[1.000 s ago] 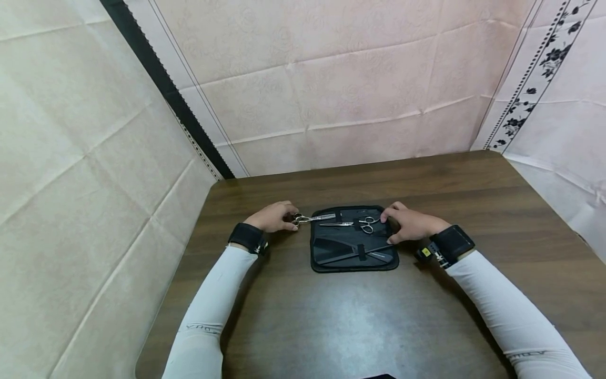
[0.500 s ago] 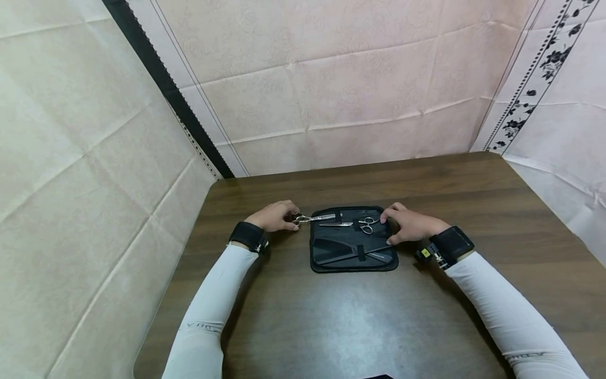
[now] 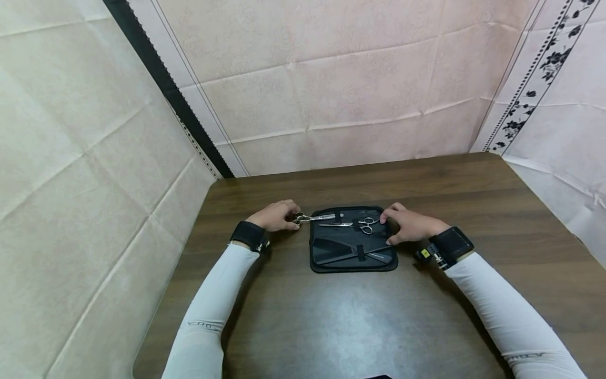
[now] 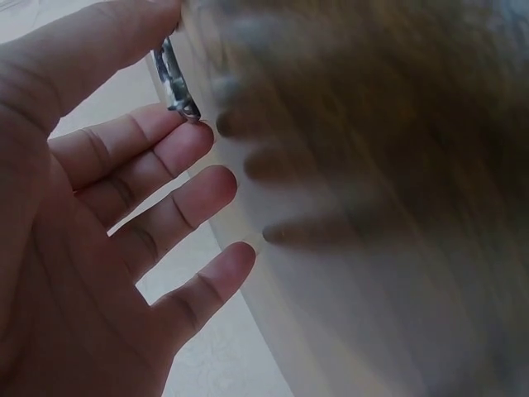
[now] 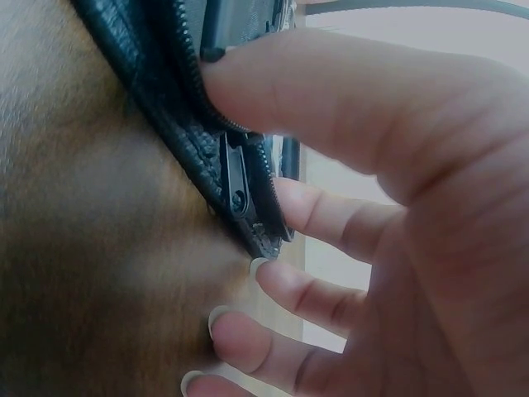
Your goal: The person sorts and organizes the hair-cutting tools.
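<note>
My left hand (image 3: 274,216) pinches the finger rings of a silver pair of scissors (image 3: 312,218) between thumb and fingertips; in the left wrist view the ring end (image 4: 175,87) shows between them. Its blades reach right across a black zip-up case (image 3: 316,267), passing a strap near the top. My right hand (image 3: 412,223) holds the case's right edge, thumb and index finger at the zipped rim (image 5: 194,78). A second pair of scissors (image 3: 366,227) lies in the case, its rings close to the right fingertips. Lower down, black combs (image 3: 333,250) cross under another strap.
The case lies on a brown wooden table (image 3: 303,321), near its far edge. Pale cloth (image 3: 360,95) hangs behind and on both sides. A small dark object (image 3: 379,377) shows at the bottom edge of the head view.
The scissors in my left hand have slid slightly right, and their tip now shows past the strap. My right hand stays at the case edge, almost still.
</note>
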